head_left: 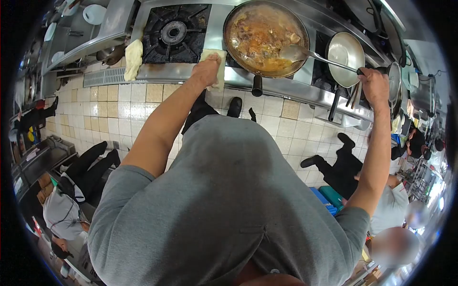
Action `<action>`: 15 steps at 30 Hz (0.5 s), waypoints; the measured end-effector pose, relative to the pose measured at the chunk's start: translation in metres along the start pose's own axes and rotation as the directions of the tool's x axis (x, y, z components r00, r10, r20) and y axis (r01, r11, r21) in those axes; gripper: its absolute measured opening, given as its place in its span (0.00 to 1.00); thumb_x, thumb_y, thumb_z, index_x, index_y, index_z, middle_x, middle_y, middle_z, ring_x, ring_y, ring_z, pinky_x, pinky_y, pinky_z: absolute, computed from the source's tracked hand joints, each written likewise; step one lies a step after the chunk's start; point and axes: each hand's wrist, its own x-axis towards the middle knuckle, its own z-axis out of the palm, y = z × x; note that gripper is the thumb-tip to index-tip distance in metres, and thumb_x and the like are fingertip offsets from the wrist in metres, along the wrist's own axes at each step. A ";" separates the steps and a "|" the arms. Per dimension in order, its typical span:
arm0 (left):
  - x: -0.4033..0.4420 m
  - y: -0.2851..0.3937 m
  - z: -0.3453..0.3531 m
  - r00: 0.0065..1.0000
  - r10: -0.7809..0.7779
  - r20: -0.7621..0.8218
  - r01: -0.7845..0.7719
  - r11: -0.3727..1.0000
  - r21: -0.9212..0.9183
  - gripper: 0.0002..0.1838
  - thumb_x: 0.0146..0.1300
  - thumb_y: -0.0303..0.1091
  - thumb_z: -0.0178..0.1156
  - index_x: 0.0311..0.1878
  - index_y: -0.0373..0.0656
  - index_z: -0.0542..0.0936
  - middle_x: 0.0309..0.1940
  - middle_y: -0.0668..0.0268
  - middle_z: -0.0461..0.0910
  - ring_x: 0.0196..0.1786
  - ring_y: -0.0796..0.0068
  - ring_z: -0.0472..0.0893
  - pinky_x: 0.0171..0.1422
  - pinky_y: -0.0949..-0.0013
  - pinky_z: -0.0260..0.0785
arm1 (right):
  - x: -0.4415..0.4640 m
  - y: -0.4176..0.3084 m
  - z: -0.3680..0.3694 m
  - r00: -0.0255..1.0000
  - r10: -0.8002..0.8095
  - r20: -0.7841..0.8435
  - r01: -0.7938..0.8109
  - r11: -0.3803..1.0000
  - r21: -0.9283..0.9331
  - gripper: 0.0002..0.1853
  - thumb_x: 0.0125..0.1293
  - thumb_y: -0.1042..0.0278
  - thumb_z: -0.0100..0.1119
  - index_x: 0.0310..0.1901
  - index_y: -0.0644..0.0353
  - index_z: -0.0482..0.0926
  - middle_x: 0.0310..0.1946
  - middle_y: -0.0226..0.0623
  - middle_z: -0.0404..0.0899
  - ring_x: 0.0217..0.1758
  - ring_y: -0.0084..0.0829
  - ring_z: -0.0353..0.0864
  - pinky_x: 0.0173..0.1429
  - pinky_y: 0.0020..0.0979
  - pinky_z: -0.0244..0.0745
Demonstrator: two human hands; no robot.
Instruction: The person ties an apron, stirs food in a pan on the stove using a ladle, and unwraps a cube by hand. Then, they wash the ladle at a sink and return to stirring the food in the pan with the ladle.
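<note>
My right hand (pixel 375 88) is closed around the dark end of a long-handled metal serving spoon (pixel 329 60). The spoon's bowl rests in a large frying pan (pixel 230 50) of bubbling reddish-brown stew (pixel 262 33), at the pan's right side. The pan's black handle points toward me over the stove's front edge. Left of the pan, my left hand (pixel 208 70) is closed on a pale folded cloth (pixel 219 78) that lies over the stove's front rim; its fingertips are partly hidden.
An unlit burner (pixel 173 32) lies left of the pan. Another pale cloth (pixel 133 59) drapes the stove's left corner. A smaller steel pan (pixel 346 57) stands at the right, its handle jutting out. One person (pixel 67 209) is behind me to the left, another (pixel 389 205) to the right.
</note>
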 end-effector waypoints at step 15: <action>0.002 0.005 -0.012 0.997 -0.042 0.068 0.046 0.997 -0.058 0.48 0.50 0.37 0.83 0.74 0.38 0.69 0.81 0.51 0.63 0.78 0.52 0.71 0.78 0.56 0.72 | 0.034 0.003 -0.010 0.982 0.004 0.191 -0.020 0.996 0.081 0.13 0.74 0.60 0.63 0.53 0.52 0.89 0.44 0.45 0.90 0.53 0.47 0.87 0.63 0.50 0.67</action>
